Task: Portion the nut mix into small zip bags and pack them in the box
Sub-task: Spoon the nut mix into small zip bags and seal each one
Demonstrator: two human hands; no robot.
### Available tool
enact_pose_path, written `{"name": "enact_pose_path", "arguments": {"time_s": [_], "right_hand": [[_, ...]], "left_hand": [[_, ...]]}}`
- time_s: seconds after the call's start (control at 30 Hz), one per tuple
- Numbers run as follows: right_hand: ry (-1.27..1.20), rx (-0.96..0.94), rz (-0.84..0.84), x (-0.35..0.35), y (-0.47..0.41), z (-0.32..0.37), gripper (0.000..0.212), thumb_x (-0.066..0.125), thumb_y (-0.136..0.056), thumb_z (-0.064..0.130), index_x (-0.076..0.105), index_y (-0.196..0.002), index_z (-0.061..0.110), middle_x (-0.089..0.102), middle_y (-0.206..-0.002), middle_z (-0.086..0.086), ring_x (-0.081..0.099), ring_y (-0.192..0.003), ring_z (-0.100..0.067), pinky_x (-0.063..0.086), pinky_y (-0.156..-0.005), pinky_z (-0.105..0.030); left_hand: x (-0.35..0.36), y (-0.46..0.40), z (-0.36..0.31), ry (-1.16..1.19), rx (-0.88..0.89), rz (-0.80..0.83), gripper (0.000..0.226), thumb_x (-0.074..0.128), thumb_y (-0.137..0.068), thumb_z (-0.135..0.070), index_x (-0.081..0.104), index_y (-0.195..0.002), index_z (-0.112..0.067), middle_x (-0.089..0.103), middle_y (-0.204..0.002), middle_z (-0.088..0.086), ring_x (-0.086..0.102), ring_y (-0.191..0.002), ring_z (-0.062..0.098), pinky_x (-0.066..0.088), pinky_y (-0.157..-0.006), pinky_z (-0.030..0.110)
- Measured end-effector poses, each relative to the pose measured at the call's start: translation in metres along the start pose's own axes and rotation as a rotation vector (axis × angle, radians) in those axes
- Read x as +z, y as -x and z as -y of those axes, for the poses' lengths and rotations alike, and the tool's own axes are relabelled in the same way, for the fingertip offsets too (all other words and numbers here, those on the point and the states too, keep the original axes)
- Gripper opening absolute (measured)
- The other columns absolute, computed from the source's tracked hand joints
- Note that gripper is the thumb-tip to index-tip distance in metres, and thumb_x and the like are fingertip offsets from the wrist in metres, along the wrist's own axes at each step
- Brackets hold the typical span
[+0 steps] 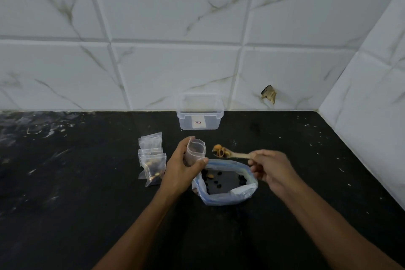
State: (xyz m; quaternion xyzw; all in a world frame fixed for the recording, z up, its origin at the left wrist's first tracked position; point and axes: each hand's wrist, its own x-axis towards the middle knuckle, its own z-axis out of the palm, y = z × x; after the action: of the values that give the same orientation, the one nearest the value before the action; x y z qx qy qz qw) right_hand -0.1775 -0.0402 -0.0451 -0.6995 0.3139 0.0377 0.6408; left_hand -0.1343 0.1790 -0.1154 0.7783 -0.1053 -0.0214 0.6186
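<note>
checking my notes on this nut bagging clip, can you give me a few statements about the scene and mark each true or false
1. The left hand holds an open small zip bag. True.
2. The wooden spoon in the right hand is empty. False: it carries nuts.
3. The clear plastic box sits by the tiled wall with its lid on. False: it has no lid on.
4. Filled small bags lie on the black counter, left of the left hand. True.
5. The large zip bag lies sealed. False: its mouth is open, a few nuts inside.
</note>
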Motion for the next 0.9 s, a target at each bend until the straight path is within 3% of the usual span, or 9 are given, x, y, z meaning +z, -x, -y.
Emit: {"name": "enact_pose_path", "arguments": {"time_s": [0.23, 0.33, 0.43, 0.53, 0.6, 0.7, 0.8, 0.9], "right_hand": [[0.079, -0.159, 0.009, -0.005, 0.017, 0.054, 0.017, 0.052, -0.097, 0.007, 0.069, -0.095, 0.01, 0.067, -0.084, -0.009, 0.06, -0.062, -0.012, 0.049, -0.054, -0.024], [0.245, -0.279, -0.004, 0.004, 0.017, 0.053, 0.016, 0.052, -0.097, 0.009, 0.068, -0.098, 0.013, 0.068, -0.085, -0.008, 0.062, -0.06, -0.012, 0.05, -0.052, -0.023], [0.501, -0.501, -0.042, 0.016, 0.02, 0.041, 0.017, 0.052, -0.097, 0.011, 0.066, -0.093, 0.018, 0.066, -0.077, -0.002, 0.062, -0.051, -0.007, 0.048, -0.046, -0.015], [0.676, -0.762, -0.095, 0.029, 0.025, 0.027, 0.017, 0.052, -0.097, 0.011, 0.067, -0.09, 0.016, 0.063, -0.07, 0.001, 0.063, -0.054, -0.01, 0.054, -0.051, -0.025], [0.815, -0.906, -0.112, 0.037, 0.027, 0.018, 0.016, 0.053, -0.096, 0.012, 0.067, -0.09, 0.013, 0.061, -0.071, 0.001, 0.058, -0.06, -0.011, 0.052, -0.057, -0.03], [1.024, -1.04, -0.058, 0.045, 0.029, 0.006, 0.002, 0.063, -0.089, 0.01, 0.065, -0.09, 0.011, 0.058, -0.079, -0.001, 0.054, -0.063, -0.013, 0.044, -0.055, -0.024], [1.148, -1.228, 0.006, 0.046, 0.034, -0.003, 0.024, 0.083, -0.066, 0.005, 0.065, -0.081, 0.012, 0.06, -0.072, -0.003, 0.053, -0.049, -0.009, 0.038, -0.047, -0.014], [1.211, -1.4, 0.015, 0.044, 0.035, -0.004, 0.025, 0.082, -0.063, 0.004, 0.068, -0.082, 0.011, 0.062, -0.07, -0.004, 0.054, -0.048, -0.009, 0.041, -0.046, -0.015]], "left_hand": [[0.016, -0.004, -0.006, -0.016, -0.009, 0.028, 0.062, 0.076, -0.083, -0.031, 0.041, -0.133, -0.04, 0.056, -0.122, -0.018, 0.056, -0.112, 0.002, 0.052, -0.09, 0.024], [0.023, -0.003, -0.01, -0.025, -0.005, 0.032, 0.06, 0.076, -0.083, -0.03, 0.042, -0.131, -0.039, 0.057, -0.119, -0.017, 0.057, -0.108, 0.0, 0.051, -0.08, 0.016], [0.027, -0.001, -0.012, -0.019, -0.002, 0.017, 0.054, 0.077, -0.083, -0.029, 0.043, -0.121, -0.047, 0.059, -0.112, -0.019, 0.059, -0.101, -0.006, 0.051, -0.075, 0.012], [0.03, 0.0, -0.011, -0.018, 0.005, 0.014, 0.05, 0.077, -0.082, -0.027, 0.045, -0.113, -0.05, 0.061, -0.109, -0.018, 0.061, -0.099, -0.005, 0.053, -0.076, 0.016], [0.03, 0.002, -0.011, -0.01, -0.009, 0.01, 0.051, 0.077, -0.082, -0.025, 0.046, -0.116, -0.047, 0.062, -0.11, -0.017, 0.061, -0.1, -0.003, 0.051, -0.074, 0.011], [0.03, 0.002, -0.009, 0.001, -0.016, 0.001, 0.055, 0.079, -0.08, -0.023, 0.045, -0.118, -0.044, 0.063, -0.11, -0.018, 0.06, -0.102, -0.007, 0.048, -0.076, 0.006], [0.03, 0.002, -0.007, 0.01, -0.012, 0.012, 0.055, 0.077, -0.08, -0.017, 0.047, -0.116, -0.045, 0.064, -0.109, -0.015, 0.061, -0.1, -0.009, 0.049, -0.077, 0.007], [0.03, 0.002, -0.005, 0.026, -0.012, 0.026, 0.053, 0.075, -0.082, -0.015, 0.049, -0.122, -0.037, 0.063, -0.109, -0.014, 0.06, -0.1, -0.01, 0.047, -0.076, 0.005]]}}
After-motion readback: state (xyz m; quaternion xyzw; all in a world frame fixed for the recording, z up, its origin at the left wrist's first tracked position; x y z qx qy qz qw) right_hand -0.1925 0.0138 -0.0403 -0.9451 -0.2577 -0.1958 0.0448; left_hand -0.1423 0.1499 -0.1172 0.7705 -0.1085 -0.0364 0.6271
